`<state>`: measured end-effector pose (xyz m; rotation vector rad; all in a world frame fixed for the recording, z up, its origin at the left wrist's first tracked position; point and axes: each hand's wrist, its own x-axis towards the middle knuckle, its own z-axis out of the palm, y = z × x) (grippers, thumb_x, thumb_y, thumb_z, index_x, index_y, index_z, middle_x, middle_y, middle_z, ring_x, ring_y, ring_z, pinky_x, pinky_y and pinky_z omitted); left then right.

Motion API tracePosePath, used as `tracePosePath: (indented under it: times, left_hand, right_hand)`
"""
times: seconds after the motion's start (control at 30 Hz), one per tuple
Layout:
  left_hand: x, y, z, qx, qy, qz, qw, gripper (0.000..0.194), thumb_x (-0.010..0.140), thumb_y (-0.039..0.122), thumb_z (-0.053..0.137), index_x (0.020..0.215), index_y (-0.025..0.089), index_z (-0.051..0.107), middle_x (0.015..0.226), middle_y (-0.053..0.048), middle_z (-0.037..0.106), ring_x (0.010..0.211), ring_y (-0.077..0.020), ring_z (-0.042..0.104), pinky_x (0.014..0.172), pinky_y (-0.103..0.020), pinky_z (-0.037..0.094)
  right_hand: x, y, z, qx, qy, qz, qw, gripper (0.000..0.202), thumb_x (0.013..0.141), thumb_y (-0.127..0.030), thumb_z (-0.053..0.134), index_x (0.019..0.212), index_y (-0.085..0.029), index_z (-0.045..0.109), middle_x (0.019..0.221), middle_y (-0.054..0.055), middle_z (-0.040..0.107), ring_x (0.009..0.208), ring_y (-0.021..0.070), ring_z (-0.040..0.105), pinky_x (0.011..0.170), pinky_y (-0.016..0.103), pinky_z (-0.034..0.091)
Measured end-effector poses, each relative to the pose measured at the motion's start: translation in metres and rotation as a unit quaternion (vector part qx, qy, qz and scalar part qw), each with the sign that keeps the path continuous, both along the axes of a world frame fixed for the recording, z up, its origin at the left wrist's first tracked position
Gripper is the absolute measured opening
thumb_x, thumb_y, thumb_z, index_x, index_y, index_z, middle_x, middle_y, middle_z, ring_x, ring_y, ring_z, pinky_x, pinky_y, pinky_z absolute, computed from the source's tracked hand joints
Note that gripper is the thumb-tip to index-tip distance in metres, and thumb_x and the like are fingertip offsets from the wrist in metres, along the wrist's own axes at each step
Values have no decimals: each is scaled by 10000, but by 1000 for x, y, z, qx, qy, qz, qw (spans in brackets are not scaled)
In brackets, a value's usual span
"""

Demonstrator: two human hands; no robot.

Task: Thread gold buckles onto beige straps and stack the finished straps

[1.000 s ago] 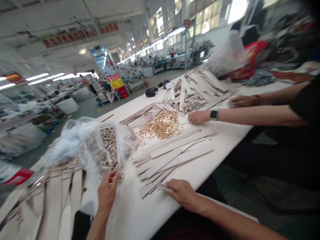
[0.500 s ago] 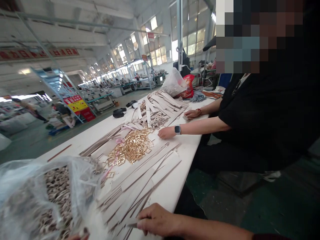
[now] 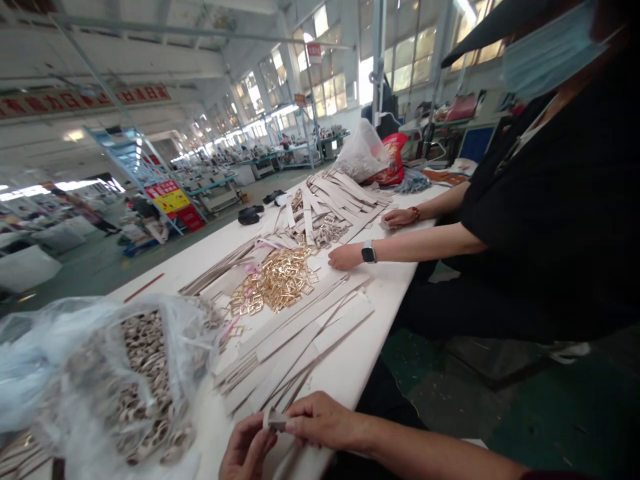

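Observation:
At the table's near edge, my left hand (image 3: 249, 445) pinches a small light-coloured strap loop (image 3: 267, 420) between thumb and fingers. My right hand (image 3: 323, 421) grips the end of a pale strap (image 3: 278, 421), and that end meets the loop. Whether it passes through the loop is too small to tell. Beyond my hands, long pale straps (image 3: 300, 347) with dark edges lie side by side on the white table (image 3: 345, 373). To the left stands a clear plastic bag (image 3: 170, 333) full of small beige loops (image 3: 145, 353).
Gold buckles (image 3: 287, 277) form a heap mid-table. More straps (image 3: 335, 193) are piled farther back, near a red bag (image 3: 395, 157). A co-worker in black sits at the right; their watch-wearing hand (image 3: 345, 257) and other hand (image 3: 397, 219) rest over the table.
My left hand has risen from the bottom edge with a loop and come together with my right hand at the strap end. The view has shifted slightly left.

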<state>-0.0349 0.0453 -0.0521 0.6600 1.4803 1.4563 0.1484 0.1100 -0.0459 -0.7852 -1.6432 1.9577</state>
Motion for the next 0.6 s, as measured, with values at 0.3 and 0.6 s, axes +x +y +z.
tracePosePath:
  times: [0.3, 0.6]
  left_hand:
    - [5, -16, 4, 99, 221, -39, 969, 116, 701, 269, 714, 782, 191, 685, 991, -60, 664, 1024, -222, 583, 915, -360, 478]
    - [8, -17, 8, 48, 164, -116, 978, 281, 671, 275, 739, 920, 204, 628, 1057, -79, 650, 988, -226, 604, 823, -342, 514]
  right_hand:
    - [-1, 1, -6, 63, -35, 26, 997, 282, 844, -362, 497, 811, -138, 665, 575, -38, 502, 486, 68, 405, 478, 177, 320]
    - [-5, -16, -7, 360, -170, -7, 917, 210, 863, -280, 500, 923, -167, 667, 844, 56, 676, 790, 174, 601, 726, 252, 424]
